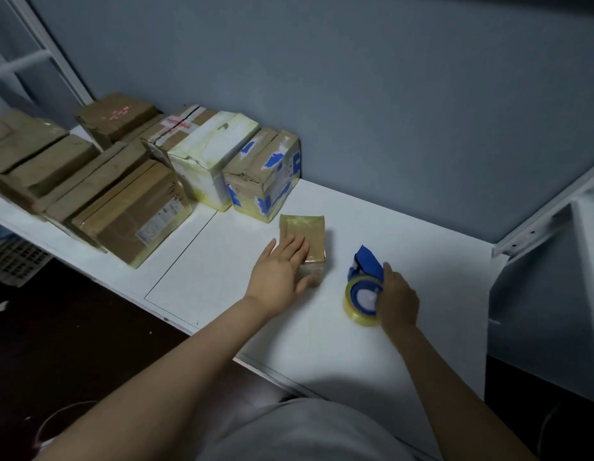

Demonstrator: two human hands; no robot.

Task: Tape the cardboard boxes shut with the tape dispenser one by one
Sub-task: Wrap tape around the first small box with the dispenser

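Blue-grey wall (355, 94) fills the back, white table (422, 254) runs along it from left to right, with a thin dark seam line across the top left of centre. White metal frame (552, 221) at the right edge, another white rail far left. Pile (99, 201) of brown cardboard boxes packed together on the left part of the table, some glossy with tape, front one with a printed label on its side. Right of the pile a white box (205, 161), dented and yellowed, touching a blue-taped box (262, 174) that stands against the wall. Grey shirt (305, 434) at the bottom edge, both bare forearms reaching in over the table. Small box (302, 227) sits alone mid-table, just in front of the blue-taped box but apart from it, top shiny with clear tape. Left hand (279, 271) lies flat on the small box's near half, fingers straight and together, thumb spread to the left, pressing not gripping. Dispenser (364, 284), blue with a clear tape roll, is right of the small box and apart from it, low at the table, cannot tell if it touches. Right hand (397, 297) wraps the dispenser from the right side, fingers curled round it
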